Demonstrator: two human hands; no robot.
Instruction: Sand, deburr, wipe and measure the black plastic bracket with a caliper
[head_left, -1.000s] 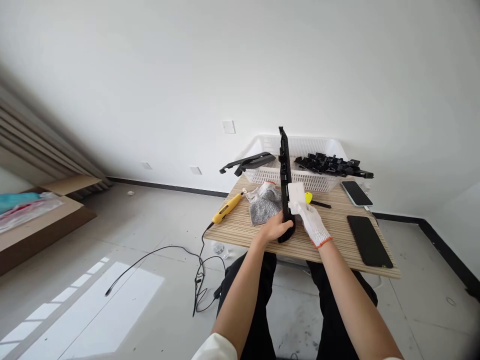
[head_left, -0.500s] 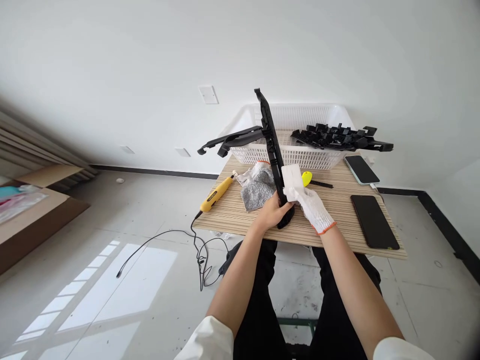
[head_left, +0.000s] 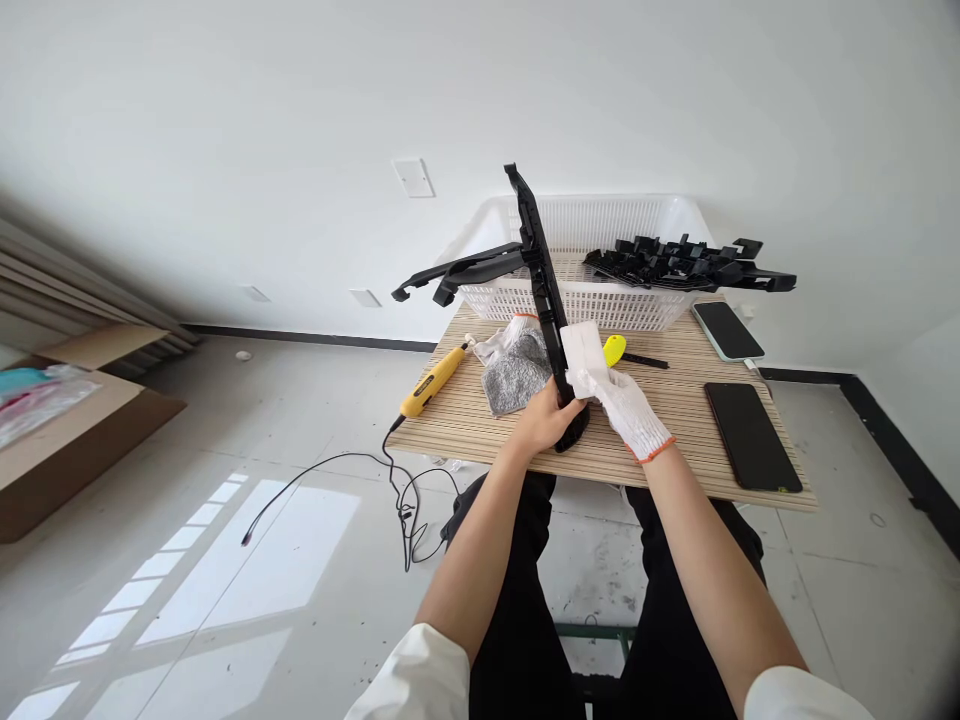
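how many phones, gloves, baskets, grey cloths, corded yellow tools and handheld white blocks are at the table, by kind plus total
Phones: 2, the far phone and the near phone
Gloves: 2, the worn glove and the loose glove
Basket: 1
Grey cloth: 1
Corded yellow tool: 1
White block: 1
Total: 8

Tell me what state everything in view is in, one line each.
Left hand: bare, gripping the black plastic strip
Right hand: gloved, holding the white block
Black plastic strip: upright, tilted
White block: held beside the strip
Yellow corded tool: lying down; power unclear
Gray cloth: rumpled
White basket: open, holding black parts
Farther phone: screen dark, cable attached
Nearer phone: screen dark
Cardboard box: open
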